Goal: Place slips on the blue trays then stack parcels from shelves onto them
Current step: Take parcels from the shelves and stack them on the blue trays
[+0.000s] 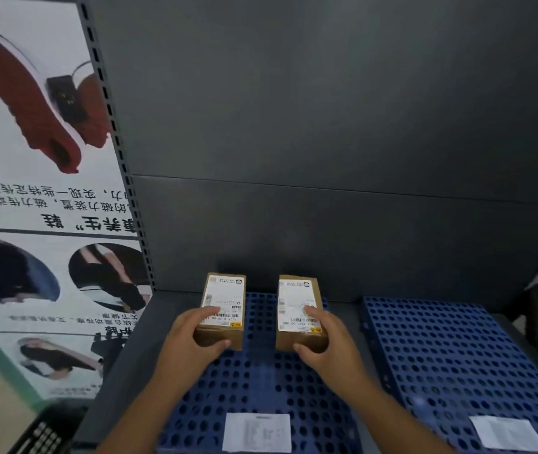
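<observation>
Head view of a dark grey shelf (169, 322) carrying two perforated blue trays side by side. The left tray (261, 381) bears a white slip (257, 432) at its near edge; the right tray (451, 355) bears a second slip (508, 434) at its near edge, lying at a slight angle. Two brown cardboard parcels stand at the far end of the left tray, apart from each other, each with a white shipping label on top. The left hand (192, 339) grips the left parcel (223, 309) at its near end — thumb against the front face, fingers across the label. The right hand (326, 345) grips the right parcel (298, 311) likewise, thumb on the front face and fingers on top. Whether either parcel rests fully on the tray cannot be told. A printed poster (32, 191) stands to the left of the shelf — its text appears upside down.
</observation>
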Demonstrator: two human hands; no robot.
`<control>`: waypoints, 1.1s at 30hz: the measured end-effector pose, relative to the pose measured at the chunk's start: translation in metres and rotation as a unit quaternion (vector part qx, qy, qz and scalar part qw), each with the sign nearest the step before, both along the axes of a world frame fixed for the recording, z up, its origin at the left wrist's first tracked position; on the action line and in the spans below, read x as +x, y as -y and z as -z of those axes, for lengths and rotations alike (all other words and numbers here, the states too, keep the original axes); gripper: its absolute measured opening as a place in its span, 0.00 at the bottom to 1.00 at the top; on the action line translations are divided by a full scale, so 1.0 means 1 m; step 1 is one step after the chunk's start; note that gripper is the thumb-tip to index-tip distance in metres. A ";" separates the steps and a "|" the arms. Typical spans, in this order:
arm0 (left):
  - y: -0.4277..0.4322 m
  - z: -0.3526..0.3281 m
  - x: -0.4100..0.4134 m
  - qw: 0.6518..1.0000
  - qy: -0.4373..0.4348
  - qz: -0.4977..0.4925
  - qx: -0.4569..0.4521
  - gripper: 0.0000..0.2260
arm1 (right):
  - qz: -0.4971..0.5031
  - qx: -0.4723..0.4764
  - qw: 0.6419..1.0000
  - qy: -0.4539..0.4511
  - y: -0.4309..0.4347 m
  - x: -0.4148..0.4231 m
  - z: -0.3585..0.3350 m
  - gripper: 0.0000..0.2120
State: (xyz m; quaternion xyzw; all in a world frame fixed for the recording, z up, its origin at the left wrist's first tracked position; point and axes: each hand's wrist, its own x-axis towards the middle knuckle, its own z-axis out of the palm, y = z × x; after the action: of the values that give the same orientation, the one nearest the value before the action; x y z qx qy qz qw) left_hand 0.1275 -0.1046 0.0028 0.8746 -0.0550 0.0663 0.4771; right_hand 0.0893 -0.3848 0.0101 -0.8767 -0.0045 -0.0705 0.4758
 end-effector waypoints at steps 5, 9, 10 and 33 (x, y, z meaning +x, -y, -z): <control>0.001 0.010 0.006 1.000 0.004 0.018 0.022 0.25 | 0.008 -0.037 0.999 -0.002 -0.007 0.017 0.013 0.30; 0.002 0.009 0.007 0.999 -0.001 0.031 0.037 0.26 | 0.019 -0.047 0.999 -0.002 -0.007 0.020 0.017 0.32; 0.002 0.008 0.006 0.998 -0.006 0.036 0.041 0.27 | 0.017 -0.046 0.999 -0.006 -0.006 0.019 0.015 0.33; 0.334 -0.100 -0.261 0.917 0.125 0.377 -0.014 0.35 | 0.416 -0.157 0.891 0.090 0.186 -0.430 -0.091 0.31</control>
State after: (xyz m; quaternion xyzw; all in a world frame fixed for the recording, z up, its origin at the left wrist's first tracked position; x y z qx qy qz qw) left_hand -0.1333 -0.4382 0.1024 0.7666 -0.4392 -0.0092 0.4684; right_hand -0.3412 -0.5707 0.1012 -0.8516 0.3064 -0.3390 0.2568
